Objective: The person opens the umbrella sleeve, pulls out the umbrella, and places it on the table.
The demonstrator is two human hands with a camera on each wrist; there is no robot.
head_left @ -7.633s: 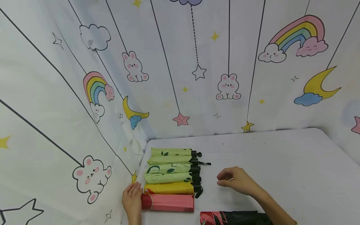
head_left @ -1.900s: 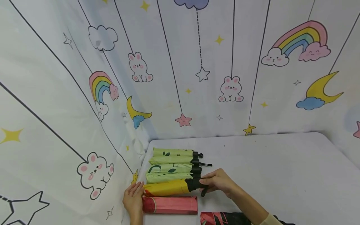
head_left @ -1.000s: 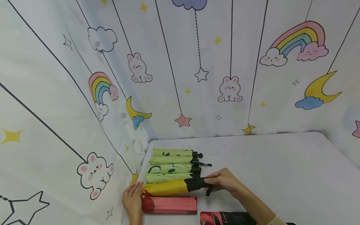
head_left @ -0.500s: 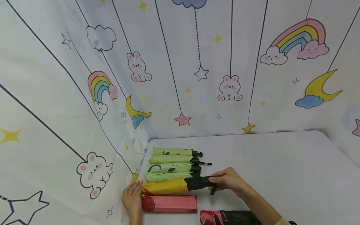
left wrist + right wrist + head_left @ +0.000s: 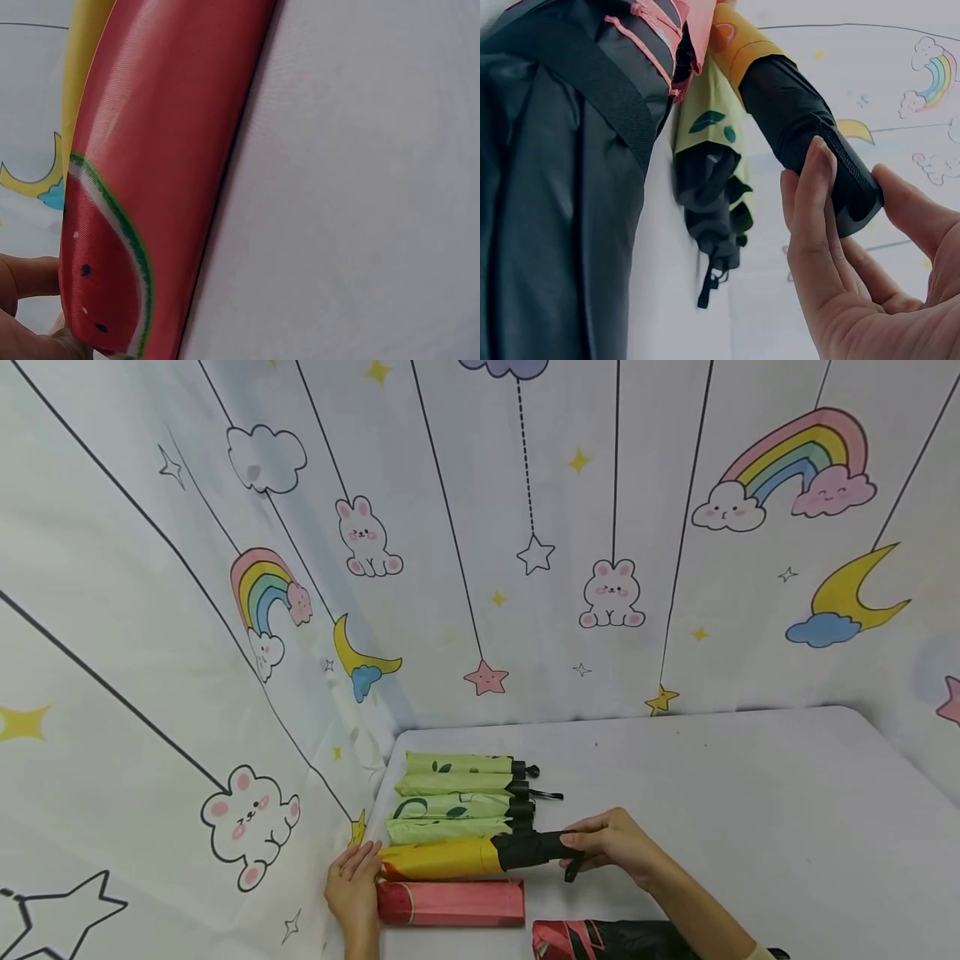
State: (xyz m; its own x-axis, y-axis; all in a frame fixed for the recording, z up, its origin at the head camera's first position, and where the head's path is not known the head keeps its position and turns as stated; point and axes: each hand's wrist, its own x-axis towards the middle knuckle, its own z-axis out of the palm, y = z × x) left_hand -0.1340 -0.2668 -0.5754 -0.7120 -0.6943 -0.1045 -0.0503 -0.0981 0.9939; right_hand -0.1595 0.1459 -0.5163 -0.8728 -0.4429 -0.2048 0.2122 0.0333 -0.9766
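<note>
In the head view, a folded black umbrella projects from the right end of a yellow umbrella sleeve. My right hand pinches the umbrella's black end between thumb and fingers; a short strap hangs beneath. At the sleeve's left end is my left hand, fingers around that end; its thumb is hidden from above. A pink watermelon-print sleeve lies just in front, with no handle showing. In the left wrist view this pink sleeve partly covers the left fingers.
Several light-green umbrellas lie side by side behind the yellow one, black ends to the right. A black umbrella with pink print lies at the front, partly under my right forearm. White printed cloth stands behind the white table.
My right hand has gone from hovering apart to gripping the umbrella, then moved right. More black shows beyond the yellow sleeve, which stays nearly in place. Motion in the last half second is slight.
</note>
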